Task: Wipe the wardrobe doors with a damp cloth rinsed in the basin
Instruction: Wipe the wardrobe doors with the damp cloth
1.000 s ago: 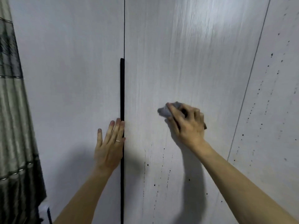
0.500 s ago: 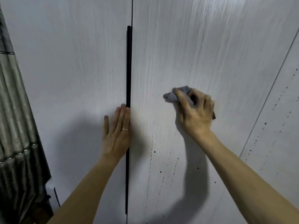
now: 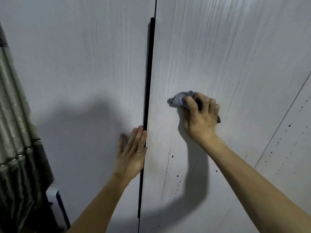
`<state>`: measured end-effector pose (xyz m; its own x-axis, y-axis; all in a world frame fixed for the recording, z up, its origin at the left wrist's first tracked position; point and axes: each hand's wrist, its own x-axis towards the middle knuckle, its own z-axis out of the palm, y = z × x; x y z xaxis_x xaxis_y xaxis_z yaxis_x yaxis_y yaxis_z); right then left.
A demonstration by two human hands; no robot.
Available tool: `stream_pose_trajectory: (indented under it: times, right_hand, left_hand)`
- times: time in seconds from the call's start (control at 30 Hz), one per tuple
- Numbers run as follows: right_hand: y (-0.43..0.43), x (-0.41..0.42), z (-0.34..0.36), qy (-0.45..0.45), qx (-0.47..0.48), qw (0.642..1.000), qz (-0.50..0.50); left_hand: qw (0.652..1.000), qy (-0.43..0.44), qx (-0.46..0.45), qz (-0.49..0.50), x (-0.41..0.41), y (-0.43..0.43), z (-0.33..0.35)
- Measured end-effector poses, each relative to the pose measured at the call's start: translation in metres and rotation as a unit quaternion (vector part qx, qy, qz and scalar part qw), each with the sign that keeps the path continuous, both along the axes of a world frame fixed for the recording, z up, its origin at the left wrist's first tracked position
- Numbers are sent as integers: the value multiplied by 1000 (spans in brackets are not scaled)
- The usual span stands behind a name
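At the grip: my right hand curls round a bunched grey cloth, pressing it to the centre wardrobe door.
Left of grip: my left hand lies flat, fingers straight, on the left door beside the black handle strip.
Below grip: dark specks dot the panel; I judge the wiping roughly midway.
Right of grip: a speckled third door, seemingly unwiped.
Far left: pleated curtain; basin unseen.

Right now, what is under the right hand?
A crumpled grey cloth, gripped by the right hand against the white wardrobe door. The hand covers most of it, so the door surface beneath cannot be seen.
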<state>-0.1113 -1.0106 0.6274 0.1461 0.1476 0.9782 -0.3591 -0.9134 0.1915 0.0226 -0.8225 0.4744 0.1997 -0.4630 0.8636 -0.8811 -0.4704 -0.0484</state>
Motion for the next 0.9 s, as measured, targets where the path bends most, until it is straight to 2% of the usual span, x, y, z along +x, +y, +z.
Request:
stream_pose_trajectory:
  times: [0.03,0.1,0.17,0.23,0.3,0.37,0.47,0.53,0.6,0.67,0.73,0.8,0.9]
  right_hand:
    - [5,2,-22,19,-16,1000,-3]
    - [10,-2,-82,130,-78,988,-9]
    - [11,-12,-134,243,-155,957,-31]
    - [11,-16,-137,280,-183,942,-35]
    - [17,-12,-95,241,-149,959,-23]
    - [25,-1,-30,147,-54,988,10]
    - [30,19,28,0,26,1000,17]
    - [35,27,3,17,3,1000,11]
    - [38,25,-55,136,-74,988,10]
    - [39,15,-104,260,-147,954,-3]
    - [37,10,-108,300,-194,934,0]
    - [37,14,-74,279,-192,941,-2]
    - [36,27,-3,107,-68,992,11]
  left_hand:
    - [1000,6,4,-5,2,1,-1]
    - [1000,13,14,-7,3,3,-1]
    - [999,11,31,-8,5,5,0]
    - [999,2,51,-9,9,11,0]
    - [998,-4,62,-8,11,14,3]
    - [998,1,57,-8,10,13,2]
    - [999,2,44,-14,10,11,1]
    - [999,-8,44,-28,15,15,2]
    - [998,-24,56,-29,21,20,4]
    - [996,-36,73,-34,26,24,7]
    - [995,-43,82,-36,28,27,7]
    - [995,-46,80,-41,30,26,7]
    - [996,-38,61,-47,30,24,1]
